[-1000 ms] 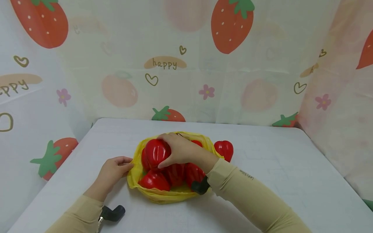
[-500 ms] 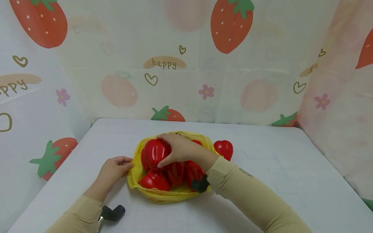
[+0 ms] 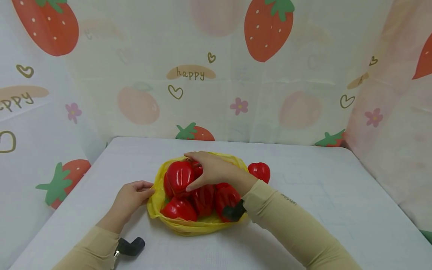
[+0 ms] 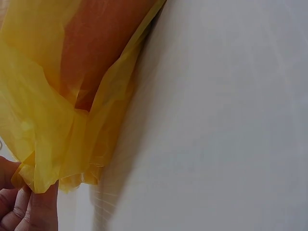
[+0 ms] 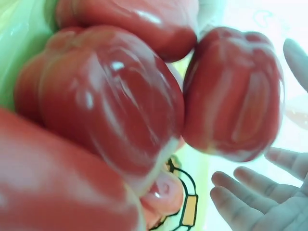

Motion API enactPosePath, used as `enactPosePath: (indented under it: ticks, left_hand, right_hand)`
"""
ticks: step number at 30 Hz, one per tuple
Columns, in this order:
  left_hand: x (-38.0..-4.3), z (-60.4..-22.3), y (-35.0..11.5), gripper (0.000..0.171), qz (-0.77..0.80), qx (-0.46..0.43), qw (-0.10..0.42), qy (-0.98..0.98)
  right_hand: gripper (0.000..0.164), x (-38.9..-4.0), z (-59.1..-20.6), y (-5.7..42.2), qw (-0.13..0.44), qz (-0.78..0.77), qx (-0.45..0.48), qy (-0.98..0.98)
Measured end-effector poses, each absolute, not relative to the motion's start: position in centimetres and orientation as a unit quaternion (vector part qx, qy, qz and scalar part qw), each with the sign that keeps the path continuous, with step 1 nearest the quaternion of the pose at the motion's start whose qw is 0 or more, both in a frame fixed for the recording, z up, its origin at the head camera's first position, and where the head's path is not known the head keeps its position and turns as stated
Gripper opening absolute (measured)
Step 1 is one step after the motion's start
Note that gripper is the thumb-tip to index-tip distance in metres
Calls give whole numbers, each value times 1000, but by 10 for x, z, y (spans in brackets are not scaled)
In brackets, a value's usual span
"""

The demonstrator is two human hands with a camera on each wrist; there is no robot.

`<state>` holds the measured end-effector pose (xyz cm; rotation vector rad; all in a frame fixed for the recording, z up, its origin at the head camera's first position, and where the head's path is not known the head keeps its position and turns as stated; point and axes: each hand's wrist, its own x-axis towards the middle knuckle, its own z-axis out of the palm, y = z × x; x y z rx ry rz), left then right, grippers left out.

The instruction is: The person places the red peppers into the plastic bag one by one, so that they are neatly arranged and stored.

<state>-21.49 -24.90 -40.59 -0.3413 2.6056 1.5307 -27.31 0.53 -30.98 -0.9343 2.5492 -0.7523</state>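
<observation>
A yellow plastic bag (image 3: 183, 229) lies with its mouth spread wide, holding several glossy red bell peppers. My left hand (image 3: 129, 198) pinches the bag's left rim between thumb and fingers; the left wrist view shows the thin film (image 4: 33, 120) bunched at the fingertips (image 4: 43, 204). Over the bag, my right hand (image 3: 217, 168) is spread beside the topmost bell pepper (image 3: 180, 176). In the right wrist view, the fingers and thumb of that hand (image 5: 269, 204) stand apart, with a gap to the nearest pepper (image 5: 233, 96).
Another red bell pepper (image 3: 260, 171) sits outside the bag, behind its right rim. The white tabletop (image 3: 320, 195) reaches to a printed cloth backdrop (image 3: 202, 108) at the back and sides. Black camera mounts (image 3: 131, 247) hang at both wrists.
The right hand has loosened from the top pepper and shifted slightly right and up, uncovering another pepper behind it. The left hand and bag stay put.
</observation>
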Motion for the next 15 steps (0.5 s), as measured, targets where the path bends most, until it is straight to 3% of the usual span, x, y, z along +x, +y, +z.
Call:
enactPosePath:
  ticks: [15]
  left_hand:
    - [-214, -405, -250, 35, 504, -111, 51, 855]
  right_hand:
    - [87, -286, -294, 49, 181, -368, -307, 859]
